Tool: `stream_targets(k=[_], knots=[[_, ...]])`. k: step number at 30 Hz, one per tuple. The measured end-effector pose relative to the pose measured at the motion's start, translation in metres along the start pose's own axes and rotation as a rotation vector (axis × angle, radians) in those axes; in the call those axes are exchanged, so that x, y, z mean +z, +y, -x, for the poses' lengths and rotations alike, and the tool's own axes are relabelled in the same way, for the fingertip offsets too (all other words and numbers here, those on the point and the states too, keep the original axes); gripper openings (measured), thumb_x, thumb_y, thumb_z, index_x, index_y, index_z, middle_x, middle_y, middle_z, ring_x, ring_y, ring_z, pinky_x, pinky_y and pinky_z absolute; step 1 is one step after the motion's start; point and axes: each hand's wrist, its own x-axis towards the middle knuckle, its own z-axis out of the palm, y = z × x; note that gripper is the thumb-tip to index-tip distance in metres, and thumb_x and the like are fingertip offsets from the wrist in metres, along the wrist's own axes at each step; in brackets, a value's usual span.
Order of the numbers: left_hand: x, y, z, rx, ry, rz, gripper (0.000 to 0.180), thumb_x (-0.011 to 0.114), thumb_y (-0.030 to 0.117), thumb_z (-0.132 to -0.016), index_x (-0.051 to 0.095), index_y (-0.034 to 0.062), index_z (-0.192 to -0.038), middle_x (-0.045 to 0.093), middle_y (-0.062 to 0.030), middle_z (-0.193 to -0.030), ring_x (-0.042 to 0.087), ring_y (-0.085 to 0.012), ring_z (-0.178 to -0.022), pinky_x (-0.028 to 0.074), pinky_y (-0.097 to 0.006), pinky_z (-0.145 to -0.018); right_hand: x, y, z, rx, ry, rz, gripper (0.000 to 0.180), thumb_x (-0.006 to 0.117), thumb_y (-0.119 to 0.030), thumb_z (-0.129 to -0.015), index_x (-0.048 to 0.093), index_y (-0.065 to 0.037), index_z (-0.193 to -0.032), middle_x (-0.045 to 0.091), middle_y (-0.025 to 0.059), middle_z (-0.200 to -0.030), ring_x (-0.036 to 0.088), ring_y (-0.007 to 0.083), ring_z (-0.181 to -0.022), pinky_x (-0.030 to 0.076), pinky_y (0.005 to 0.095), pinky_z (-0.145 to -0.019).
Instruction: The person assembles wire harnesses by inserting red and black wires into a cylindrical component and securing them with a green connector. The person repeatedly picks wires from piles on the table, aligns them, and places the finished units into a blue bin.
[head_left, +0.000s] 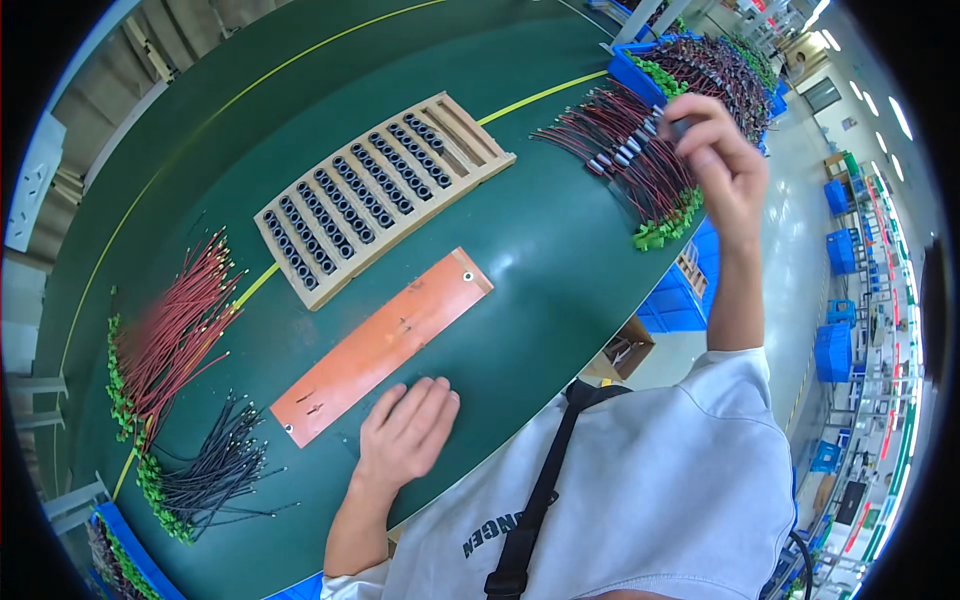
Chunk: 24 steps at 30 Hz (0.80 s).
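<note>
My left hand (410, 430) rests on the green table with its fingers stretched out, beside the near edge of a flat orange board (385, 345). My right hand (715, 150) is raised at the far right, its fingers pinched around a small dark cylindrical piece (681, 128) that they partly cover. Beneath that hand spreads a bundle of red and black wires (610, 125) with green connectors and several grey cylinders on them. Behind the board stands a slotted wooden tray (385, 240) holding rows of black ring-ended cylinders; slots at its right end hold none.
Red wires (190, 330) with green connectors lie at the left, and black wires (220, 465) lie nearer. A blue bin (640, 75) heaped with wire bundles stands at the far right. Another blue bin (140, 555) sits at the lower left. Yellow lines (545, 97) cross the table.
</note>
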Motion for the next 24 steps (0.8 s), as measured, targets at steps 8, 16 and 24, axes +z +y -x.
stream_targets(k=[8,16,24], knots=[[0.012,-0.009,0.0,-0.205,-0.01,0.15,0.031,0.076,-0.001,-0.072,0.076,0.007,-0.102,0.069,-0.0111,-0.117,0.067,-0.0304,-0.107,0.055,-0.044,-0.09,-0.165,0.021,0.017,0.445,0.27,0.033,0.045,0.065,-0.007,-0.1,0.056,-0.001,-0.144,0.064,0.007,-0.129,0.064,0.0143,-0.103,0.054,0.0276,-0.09],[0.02,-0.013,-0.001,-0.226,-0.136,0.215,0.031,0.075,-0.002,-0.073,0.074,0.0067,-0.103,0.068,-0.0112,-0.115,0.065,-0.0318,-0.109,0.054,-0.046,-0.091,-0.155,0.178,0.011,0.566,-0.117,0.822,0.036,0.071,-0.012,-0.094,0.066,-0.004,-0.129,0.075,0.0135,-0.105,0.07,0.0194,-0.075,0.058,0.0364,-0.071],[0.02,-0.014,0.0,-0.257,-0.107,0.212,0.029,0.075,-0.003,-0.074,0.074,0.0054,-0.101,0.068,-0.0104,-0.112,0.066,-0.032,-0.106,0.054,-0.046,-0.089,-0.164,0.281,0.049,0.631,-0.054,0.824,0.034,0.068,-0.014,-0.096,0.068,-0.003,-0.128,0.075,0.0184,-0.117,0.072,0.0305,-0.109,0.054,0.0394,-0.097]])
